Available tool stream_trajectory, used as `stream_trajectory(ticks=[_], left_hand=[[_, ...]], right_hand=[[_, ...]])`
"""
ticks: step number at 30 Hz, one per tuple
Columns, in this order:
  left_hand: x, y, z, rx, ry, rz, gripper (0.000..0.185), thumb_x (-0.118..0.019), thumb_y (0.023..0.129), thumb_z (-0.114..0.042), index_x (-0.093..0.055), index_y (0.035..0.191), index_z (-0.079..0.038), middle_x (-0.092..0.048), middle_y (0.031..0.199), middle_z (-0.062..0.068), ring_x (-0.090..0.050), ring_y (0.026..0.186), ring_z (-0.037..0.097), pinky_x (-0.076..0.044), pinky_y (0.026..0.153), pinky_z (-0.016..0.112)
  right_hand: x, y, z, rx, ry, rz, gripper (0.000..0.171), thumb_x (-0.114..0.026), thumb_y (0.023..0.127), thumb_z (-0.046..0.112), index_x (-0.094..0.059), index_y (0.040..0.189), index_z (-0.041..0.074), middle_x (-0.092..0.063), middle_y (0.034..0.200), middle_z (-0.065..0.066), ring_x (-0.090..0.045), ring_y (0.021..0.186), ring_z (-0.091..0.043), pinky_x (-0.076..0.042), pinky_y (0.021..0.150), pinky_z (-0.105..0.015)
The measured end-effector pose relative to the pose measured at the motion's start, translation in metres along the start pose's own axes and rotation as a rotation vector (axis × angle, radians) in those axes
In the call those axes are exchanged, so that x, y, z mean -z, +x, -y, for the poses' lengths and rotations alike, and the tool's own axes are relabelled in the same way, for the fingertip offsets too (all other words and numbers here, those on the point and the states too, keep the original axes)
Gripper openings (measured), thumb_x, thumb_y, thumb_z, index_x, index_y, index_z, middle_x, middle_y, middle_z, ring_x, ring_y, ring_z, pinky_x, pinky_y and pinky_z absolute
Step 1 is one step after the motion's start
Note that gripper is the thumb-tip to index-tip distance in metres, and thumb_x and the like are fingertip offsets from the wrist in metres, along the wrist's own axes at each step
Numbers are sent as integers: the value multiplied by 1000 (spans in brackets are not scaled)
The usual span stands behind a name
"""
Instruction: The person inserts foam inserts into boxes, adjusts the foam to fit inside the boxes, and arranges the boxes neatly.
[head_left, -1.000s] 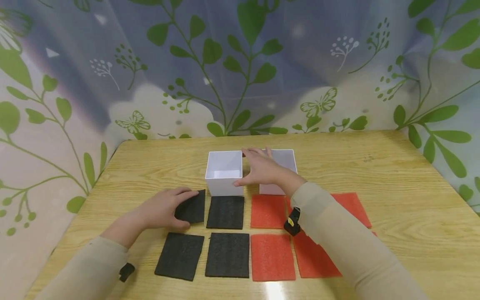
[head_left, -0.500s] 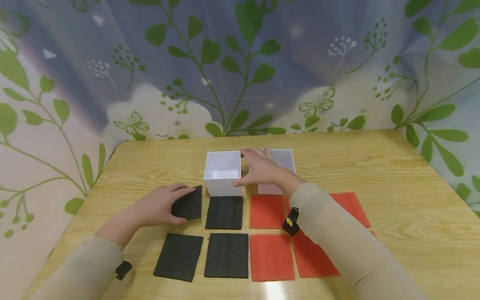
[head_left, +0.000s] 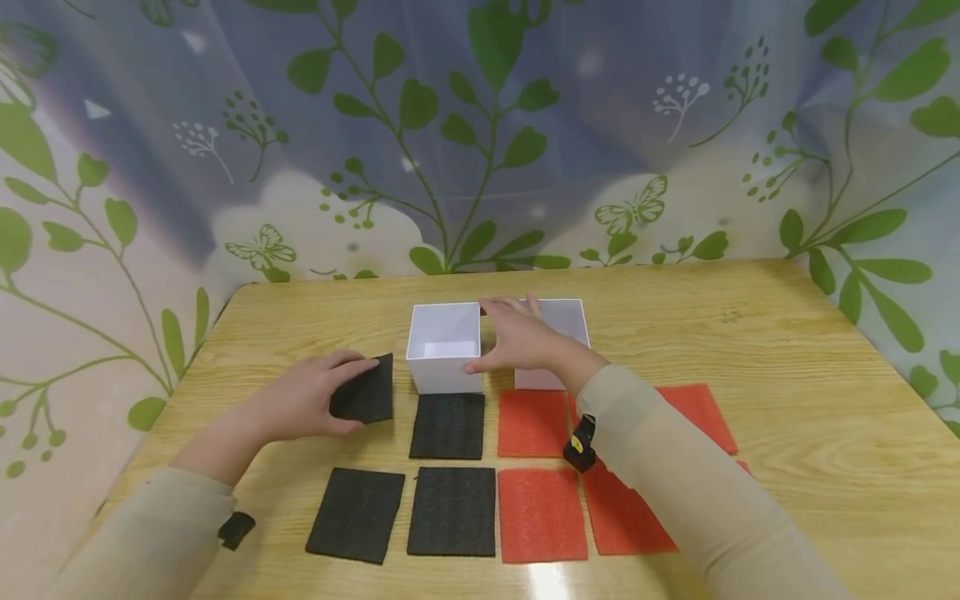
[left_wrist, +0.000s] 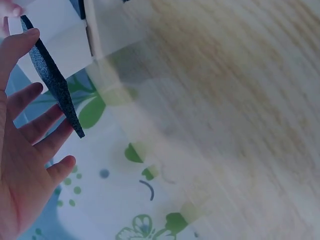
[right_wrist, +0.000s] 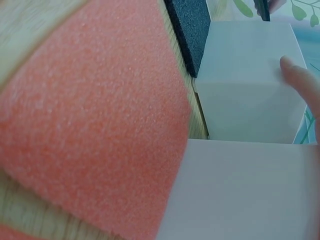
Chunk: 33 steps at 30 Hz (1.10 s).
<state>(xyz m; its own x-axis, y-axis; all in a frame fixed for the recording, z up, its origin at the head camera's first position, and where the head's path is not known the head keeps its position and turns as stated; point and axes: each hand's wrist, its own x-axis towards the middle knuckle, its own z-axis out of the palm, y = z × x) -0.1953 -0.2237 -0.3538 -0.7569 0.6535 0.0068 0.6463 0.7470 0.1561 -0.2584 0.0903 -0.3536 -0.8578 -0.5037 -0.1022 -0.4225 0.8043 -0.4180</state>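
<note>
Two boxes sit side by side mid-table (head_left: 750,333): left box (head_left: 444,346), right box (head_left: 566,321). In front of them are foam pads in two rows, with one pad (head_left: 363,398) lifted up just left of the left box.

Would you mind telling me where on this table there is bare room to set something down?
The wooden table lies bare right of the two white square boxes and red foam sheets, behind the boxes, and along the left edge. The middle is crowded: black foam sheets beside red ones, the left hand holding one black sheet, the right hand on the boxes.
</note>
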Motion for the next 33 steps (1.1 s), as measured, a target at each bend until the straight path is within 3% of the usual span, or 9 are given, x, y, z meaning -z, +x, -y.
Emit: stream_trajectory(ticks=[15, 33], left_hand=[[19, 5, -2, 15, 21, -2, 78, -77, 75, -33, -43, 140, -7, -46, 132, 19, -51, 110, 38, -43, 88, 51], [29, 25, -6, -25, 41, -33, 79, -76, 75, -36, -42, 140, -7, -45, 133, 18, -53, 109, 37, -44, 88, 50]], right_hand=[[0, 1, -1, -1, -7, 6, 107, -69, 72, 62, -18, 150, 10, -29, 150, -3, -14, 139, -23, 9, 107, -54], [1, 0, 0, -7, -9, 9, 107, -69, 72, 61, -18, 150, 9, -28, 150, -5, -13, 140, -25, 11, 108, -52]])
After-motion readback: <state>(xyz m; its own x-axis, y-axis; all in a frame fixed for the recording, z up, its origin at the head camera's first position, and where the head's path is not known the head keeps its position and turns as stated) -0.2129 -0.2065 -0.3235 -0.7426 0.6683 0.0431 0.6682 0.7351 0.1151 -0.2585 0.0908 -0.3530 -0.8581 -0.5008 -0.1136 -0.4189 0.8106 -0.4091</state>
